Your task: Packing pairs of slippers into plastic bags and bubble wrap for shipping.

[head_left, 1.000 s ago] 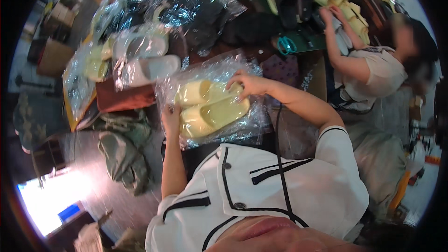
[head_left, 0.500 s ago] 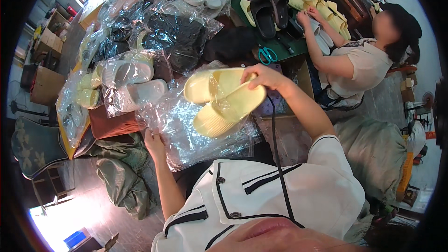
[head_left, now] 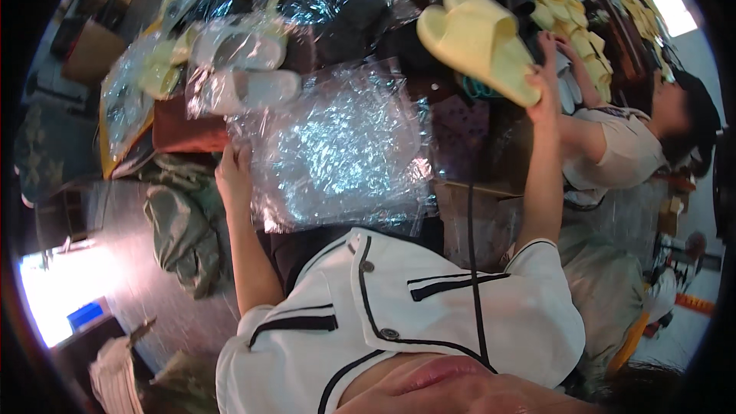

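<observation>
A pair of pale yellow slippers (head_left: 487, 42) is raised at the upper right. My right hand (head_left: 543, 96) grips them at one end, and one slipper largely covers the other. Clear plastic bags (head_left: 337, 142) lie flat and shiny in front of my body. At their left edge, my left hand (head_left: 234, 172) has its fingers curled on the plastic. Just beyond that hand lies a reddish-brown padded thing (head_left: 188, 126). Farther off on the left, pale grey slippers (head_left: 264, 90) sit in clear wrapping.
Wrapped dark footwear (head_left: 322, 0) is heaped at the far side. More yellow slippers (head_left: 556, 4) lie at the far right, near a seated co-worker (head_left: 613, 146) with both arms over the table. Blue-green scissors (head_left: 477, 88) show partly behind my raised slippers. A dark cord (head_left: 474, 261) hangs before me.
My right hand has carried the yellow slippers from over the plastic bags up and to the right, baring the bags. My left hand stays at their left edge. The whole view has shifted.
</observation>
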The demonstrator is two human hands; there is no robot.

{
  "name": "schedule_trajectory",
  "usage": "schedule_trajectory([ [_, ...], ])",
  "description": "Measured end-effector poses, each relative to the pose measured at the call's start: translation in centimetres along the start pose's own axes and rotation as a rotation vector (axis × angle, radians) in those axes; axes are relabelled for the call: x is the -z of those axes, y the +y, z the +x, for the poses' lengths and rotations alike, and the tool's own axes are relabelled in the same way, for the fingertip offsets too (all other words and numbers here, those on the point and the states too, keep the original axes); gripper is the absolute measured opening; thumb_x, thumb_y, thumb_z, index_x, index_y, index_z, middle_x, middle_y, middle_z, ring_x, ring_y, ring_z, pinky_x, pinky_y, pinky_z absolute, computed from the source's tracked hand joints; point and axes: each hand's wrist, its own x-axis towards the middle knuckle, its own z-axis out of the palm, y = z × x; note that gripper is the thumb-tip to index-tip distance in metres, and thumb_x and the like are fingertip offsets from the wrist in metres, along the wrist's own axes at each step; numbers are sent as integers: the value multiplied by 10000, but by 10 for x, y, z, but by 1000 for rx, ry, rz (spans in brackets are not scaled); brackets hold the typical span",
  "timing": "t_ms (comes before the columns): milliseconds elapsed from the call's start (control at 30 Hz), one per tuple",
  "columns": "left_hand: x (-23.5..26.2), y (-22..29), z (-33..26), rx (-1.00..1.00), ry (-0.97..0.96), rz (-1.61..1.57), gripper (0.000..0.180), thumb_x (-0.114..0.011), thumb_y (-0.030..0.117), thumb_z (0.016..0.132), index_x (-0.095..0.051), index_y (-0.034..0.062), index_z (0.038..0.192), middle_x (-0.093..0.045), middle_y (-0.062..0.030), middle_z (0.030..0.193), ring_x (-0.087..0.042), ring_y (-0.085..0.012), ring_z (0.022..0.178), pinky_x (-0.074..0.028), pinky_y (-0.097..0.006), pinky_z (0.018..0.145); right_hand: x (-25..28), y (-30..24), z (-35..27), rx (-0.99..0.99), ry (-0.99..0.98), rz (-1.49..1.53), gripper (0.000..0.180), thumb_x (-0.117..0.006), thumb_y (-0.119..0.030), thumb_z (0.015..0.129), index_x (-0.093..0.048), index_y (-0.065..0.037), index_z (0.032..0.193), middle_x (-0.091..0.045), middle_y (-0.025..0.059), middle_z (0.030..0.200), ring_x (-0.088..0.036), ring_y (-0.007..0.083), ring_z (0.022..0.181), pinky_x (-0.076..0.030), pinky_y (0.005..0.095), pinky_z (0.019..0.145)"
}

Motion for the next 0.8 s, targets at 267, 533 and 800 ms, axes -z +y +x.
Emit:
schedule_trajectory([
  [267,-24,-62,16,105,-5,-48,298,-668,255,956,-612,-37,981,-647,-220,910,-608,-382,864,-475,-421,793,-5,4,177,165,131,282,497,-783,-170,835,-561,-48,1262,-641,74,1163,-634,222,1067,-517,367,921],
  [533,-52,-98,18,236,-9,-151,375,-714,338,926,-618,-9,1032,-656,-177,975,-614,-300,907,-479,-394,827,-142,68,123,25,13,-523,654,-762,-441,879,-509,-98,1375,-646,64,1077,-596,193,952,-479,342,835],
  [800,-55,-61,29,147,69,-155,302,-719,268,927,-587,-2,967,-620,-98,767,-600,-192,706,-481,-345,663,-208,147,-28,214,-640,-619,734,-711,-327,945,-332,-194,1559,-596,69,956,-572,138,801,-508,330,786],
])
